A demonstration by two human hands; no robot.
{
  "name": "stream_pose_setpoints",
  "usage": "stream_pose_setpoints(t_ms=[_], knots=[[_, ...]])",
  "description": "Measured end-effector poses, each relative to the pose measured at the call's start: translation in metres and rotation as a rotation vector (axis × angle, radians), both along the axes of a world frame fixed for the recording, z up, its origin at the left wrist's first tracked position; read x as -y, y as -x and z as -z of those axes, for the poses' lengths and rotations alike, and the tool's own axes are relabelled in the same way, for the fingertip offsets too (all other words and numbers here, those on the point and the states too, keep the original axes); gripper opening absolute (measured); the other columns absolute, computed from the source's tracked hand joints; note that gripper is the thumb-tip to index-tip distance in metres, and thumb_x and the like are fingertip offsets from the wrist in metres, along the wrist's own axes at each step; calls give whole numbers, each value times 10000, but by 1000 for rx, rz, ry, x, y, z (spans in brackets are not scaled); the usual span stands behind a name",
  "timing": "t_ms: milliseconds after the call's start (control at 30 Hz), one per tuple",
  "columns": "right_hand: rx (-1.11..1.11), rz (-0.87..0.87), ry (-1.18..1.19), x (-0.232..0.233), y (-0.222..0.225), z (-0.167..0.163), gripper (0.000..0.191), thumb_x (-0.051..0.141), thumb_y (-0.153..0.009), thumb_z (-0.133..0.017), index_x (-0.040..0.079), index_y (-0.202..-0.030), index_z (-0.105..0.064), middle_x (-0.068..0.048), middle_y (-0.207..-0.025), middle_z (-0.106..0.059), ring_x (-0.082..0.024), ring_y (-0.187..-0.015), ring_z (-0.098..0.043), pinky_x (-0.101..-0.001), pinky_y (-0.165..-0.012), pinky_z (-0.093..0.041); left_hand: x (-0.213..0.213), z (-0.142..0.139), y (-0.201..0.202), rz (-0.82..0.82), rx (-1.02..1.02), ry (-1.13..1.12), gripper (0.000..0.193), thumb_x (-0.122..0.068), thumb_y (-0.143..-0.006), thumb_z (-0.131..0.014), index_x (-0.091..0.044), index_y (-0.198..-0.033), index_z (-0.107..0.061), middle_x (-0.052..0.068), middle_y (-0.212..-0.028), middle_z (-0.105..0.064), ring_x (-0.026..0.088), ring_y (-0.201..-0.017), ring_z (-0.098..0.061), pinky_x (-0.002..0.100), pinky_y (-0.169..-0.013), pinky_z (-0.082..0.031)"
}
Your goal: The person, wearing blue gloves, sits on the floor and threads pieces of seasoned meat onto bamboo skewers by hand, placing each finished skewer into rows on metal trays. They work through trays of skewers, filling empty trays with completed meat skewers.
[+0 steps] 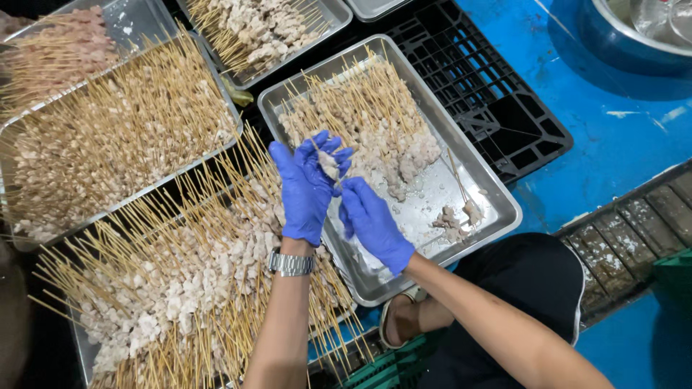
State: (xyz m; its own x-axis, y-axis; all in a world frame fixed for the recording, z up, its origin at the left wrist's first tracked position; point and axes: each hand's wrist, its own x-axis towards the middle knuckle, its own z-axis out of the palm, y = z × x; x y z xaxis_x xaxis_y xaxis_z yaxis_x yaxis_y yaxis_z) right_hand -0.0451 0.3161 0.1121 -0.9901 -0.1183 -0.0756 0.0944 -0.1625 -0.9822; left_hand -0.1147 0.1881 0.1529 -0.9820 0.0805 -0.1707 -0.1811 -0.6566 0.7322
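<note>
Both my hands wear blue gloves and meet over the near end of a steel tray (493, 189). My left hand (306, 184) pinches a pale piece of raw meat (329, 165) between its fingertips. My right hand (371, 222) is closed just below it, fingers curled against the meat; whether it grips a skewer is hidden. The tray holds a pile of meat skewers (375, 119) with bamboo sticks pointing away, and a few loose meat pieces (454, 220) on its bare right side. A metal watch (290, 264) sits on my left wrist.
Several more trays heaped with finished skewers lie left: one below my left arm (166, 281), one upper left (108, 137), another at top (259, 29). A black plastic crate (497, 108) lies under the trays on a blue floor. A steel bowl (634, 36) stands top right.
</note>
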Motion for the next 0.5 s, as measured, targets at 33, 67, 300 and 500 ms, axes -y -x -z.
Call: stream_pose_setpoints(t_ms=[33, 67, 300, 500], knots=[[5, -1, -29, 0, 2, -1, 231, 245, -1068, -488, 36, -1131, -564, -69, -770, -578, -139, -612, -530, -347, -558, -462, -1, 4, 1, 22, -54, 34, 839, -752, -896, -395, -10, -1202, -639, 141, -1037, -715, 273, -945, -725, 389, -917, -564], [10, 1, -58, 1, 4, -2, 234, 240, -1067, -487, 24, -1124, -555, -59, -818, -612, -144, -631, -533, -351, -572, -468, -3, 8, 3, 21, -84, 37, 832, -749, -942, -400, 11, -1196, -622, 148, -1028, -700, 282, -930, -715, 401, -913, -574], [-324, 196, -359, 1, 7, -5, 246, 260, -1082, -522, 41, -1152, -612, -61, -830, -628, -163, -718, -608, -348, -690, -508, -15, 48, -5, -102, -56, 31, 749, -668, -999, -353, 7, -1201, -610, 142, -1056, -706, 268, -946, -720, 372, -829, -596], [-431, 557, -375, -114, 62, -25, 222, 234, -1111, -546, 31, -1113, -636, 20, -853, -617, -42, -754, -544, -243, -670, -472, -94, 133, -33, 311, -439, 1362, 272, -191, -1098, -516, -116, -1344, -606, 174, -1248, -681, 366, -1097, -667, 465, -911, -546]])
